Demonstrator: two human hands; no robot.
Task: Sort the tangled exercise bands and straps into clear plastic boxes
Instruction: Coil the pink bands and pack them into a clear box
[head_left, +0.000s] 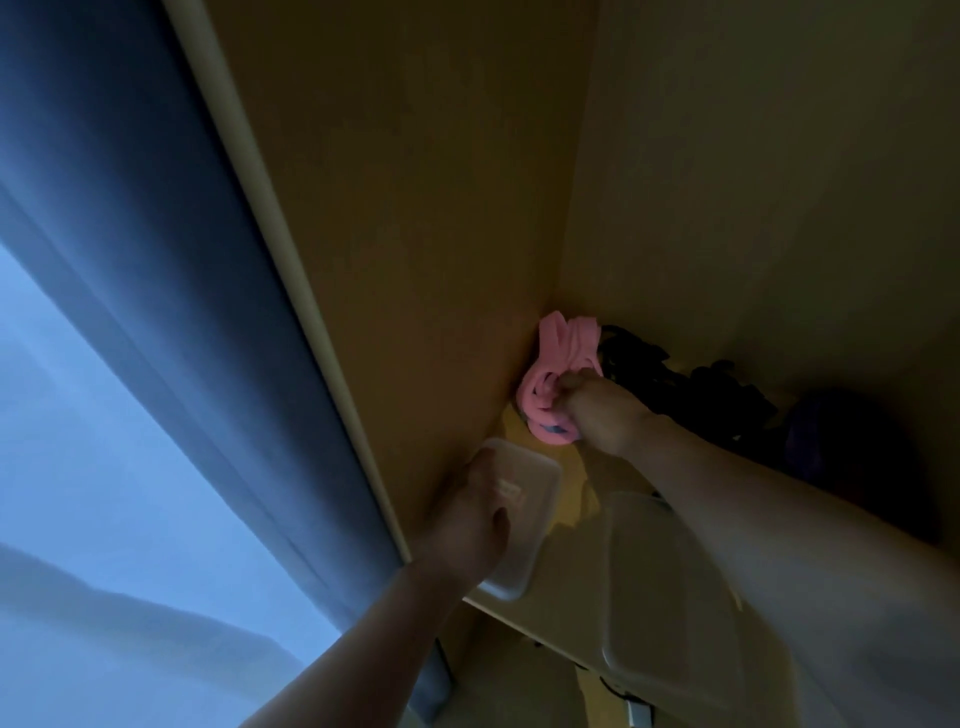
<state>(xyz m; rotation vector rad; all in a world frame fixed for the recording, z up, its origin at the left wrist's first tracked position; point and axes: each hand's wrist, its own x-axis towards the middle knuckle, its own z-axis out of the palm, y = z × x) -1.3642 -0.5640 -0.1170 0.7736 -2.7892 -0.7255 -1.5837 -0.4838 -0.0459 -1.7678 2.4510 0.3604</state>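
A tangle of pink bands (557, 364) lies in the back left corner of a yellow shelf. My right hand (602, 410) is closed around its lower part. Behind it spreads a heap of black straps (675, 379) along the back wall. A small clear plastic box (524, 525) sits at the shelf's left side, and my left hand (467, 519) rests on its near left rim, fingers gripping it. A second, larger clear plastic box (670, 597) stands at the shelf's front under my right forearm.
The yellow shelf (550, 603) is boxed in by a side wall on the left and a back wall. A dark purple object (852, 447) sits at the right, dim and unclear. A blue-grey curtain (156, 260) hangs left of the cabinet.
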